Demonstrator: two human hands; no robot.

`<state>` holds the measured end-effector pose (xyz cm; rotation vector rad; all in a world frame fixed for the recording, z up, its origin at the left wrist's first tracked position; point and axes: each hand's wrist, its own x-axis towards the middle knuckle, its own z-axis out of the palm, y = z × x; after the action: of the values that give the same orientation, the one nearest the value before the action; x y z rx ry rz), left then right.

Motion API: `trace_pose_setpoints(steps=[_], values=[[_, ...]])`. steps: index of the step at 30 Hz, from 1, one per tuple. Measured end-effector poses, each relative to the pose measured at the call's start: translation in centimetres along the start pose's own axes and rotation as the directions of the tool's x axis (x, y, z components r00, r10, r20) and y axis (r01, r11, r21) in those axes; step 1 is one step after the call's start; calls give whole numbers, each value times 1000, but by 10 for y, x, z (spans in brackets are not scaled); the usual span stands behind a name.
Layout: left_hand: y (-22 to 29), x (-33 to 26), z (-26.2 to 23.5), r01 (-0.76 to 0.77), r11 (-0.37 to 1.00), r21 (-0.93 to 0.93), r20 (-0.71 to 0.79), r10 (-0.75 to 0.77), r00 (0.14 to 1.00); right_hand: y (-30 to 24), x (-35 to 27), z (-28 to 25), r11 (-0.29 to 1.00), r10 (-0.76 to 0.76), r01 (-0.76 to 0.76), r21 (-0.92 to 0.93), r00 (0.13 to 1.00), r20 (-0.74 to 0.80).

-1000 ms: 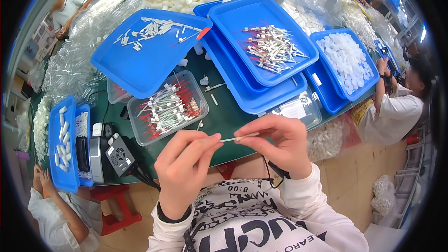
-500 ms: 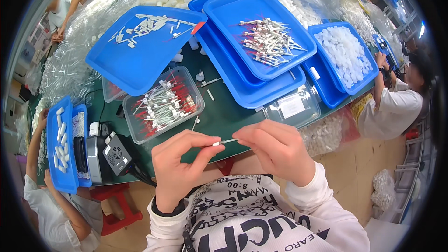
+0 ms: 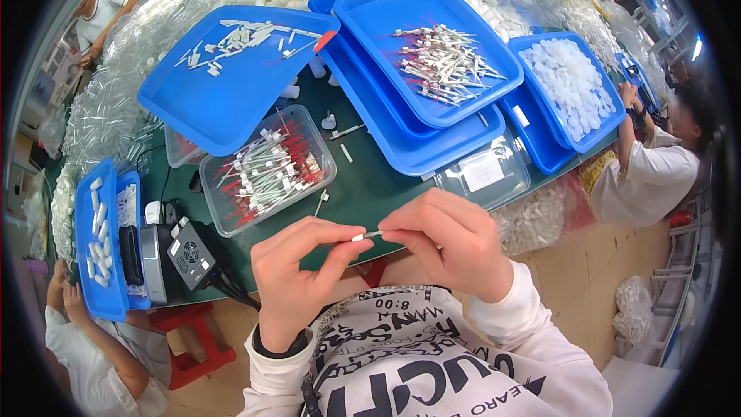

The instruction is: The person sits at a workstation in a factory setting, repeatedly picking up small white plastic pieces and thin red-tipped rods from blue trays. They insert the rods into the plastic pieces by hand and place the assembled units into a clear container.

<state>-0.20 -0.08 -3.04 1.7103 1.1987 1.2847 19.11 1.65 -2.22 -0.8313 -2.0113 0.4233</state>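
Note:
Between my hands, at the table's front edge, is a thin grey rod with a white plastic tip (image 3: 358, 238). My left hand (image 3: 297, 262) pinches the white tip between thumb and forefinger. From the other side my right hand (image 3: 451, 239) pinches the rod, its fingertips close to the left ones, so only a short stretch of rod shows. Beyond my left hand stands a clear plastic box (image 3: 328, 174) with many similar white-tipped rods and red strands. A single rod lies on the green table (image 3: 359, 185) beside the box.
A blue tray (image 3: 197, 112) with white parts overlaps the clear box. Stacked blue trays (image 3: 355, 8) hold more rods; another blue tray (image 3: 575, 150) holds translucent white pieces. A black device (image 3: 193, 255) with cables sits at left. Co-workers sit on both sides.
My right hand has moved slightly left along the rod, closer to my left hand, and less rod shows between them. The left hand keeps its pinch on the white tip.

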Motion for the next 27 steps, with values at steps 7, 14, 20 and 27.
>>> trace_pose_setpoints(steps=[7,14,20,27], values=[[1,0,-4,55,994,-91,77,-48,996,1,-2,11,995,-99,98,-6,993,-63],[-1,-2,-3,40,995,-94,46,-36,998,4,-1,18,990,-92,102,100,991,-102],[-7,-5,-4,23,995,-93,-8,-24,1000,4,4,18,996,-13,14,91,1000,-10],[-18,4,-19,83,994,-67,-68,-87,994,9,36,10,997,63,-47,-63,958,281]])
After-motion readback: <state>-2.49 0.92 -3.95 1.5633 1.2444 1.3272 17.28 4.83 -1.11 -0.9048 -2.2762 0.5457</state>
